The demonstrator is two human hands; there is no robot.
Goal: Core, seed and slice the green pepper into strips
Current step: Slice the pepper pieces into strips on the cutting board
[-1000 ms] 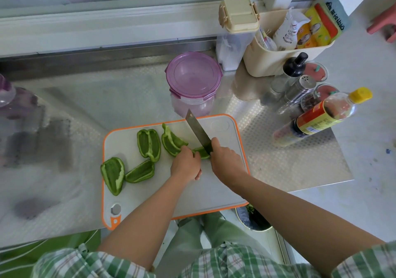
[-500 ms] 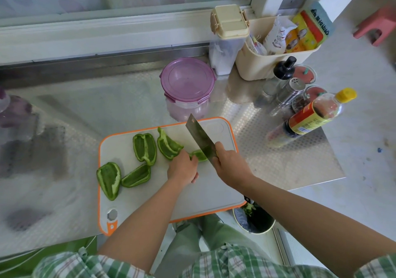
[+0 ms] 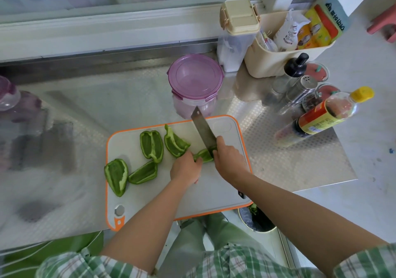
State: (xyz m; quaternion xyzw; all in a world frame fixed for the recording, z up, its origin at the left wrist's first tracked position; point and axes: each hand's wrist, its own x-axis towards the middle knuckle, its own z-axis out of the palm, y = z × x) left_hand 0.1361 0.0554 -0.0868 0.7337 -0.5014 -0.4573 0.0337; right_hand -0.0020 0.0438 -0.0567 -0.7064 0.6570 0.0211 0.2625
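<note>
A white cutting board (image 3: 214, 194) with an orange rim lies on the steel counter. Several green pepper pieces lie on it, inner side up: one (image 3: 116, 176) at the far left, one (image 3: 144, 173) beside it, one (image 3: 151, 142) behind, one (image 3: 175, 142) near the middle. My left hand (image 3: 186, 167) holds down a smaller pepper piece (image 3: 203, 154) with curled fingers. My right hand (image 3: 229, 160) grips the handle of a cleaver (image 3: 203, 131), whose blade rests on that piece just right of my left fingers.
Behind the board stands a purple-lidded tub (image 3: 195, 78). At the back right are a cream-lidded canister (image 3: 237, 33), a cream caddy (image 3: 285, 57) with packets, shakers (image 3: 300, 89) and a lying sauce bottle (image 3: 325, 115). A bin (image 3: 257, 220) sits below the counter edge.
The cleaver blade has come down from its raised tilt onto the pepper piece. My left hand has stayed on that piece. The camera view has shifted slightly.
</note>
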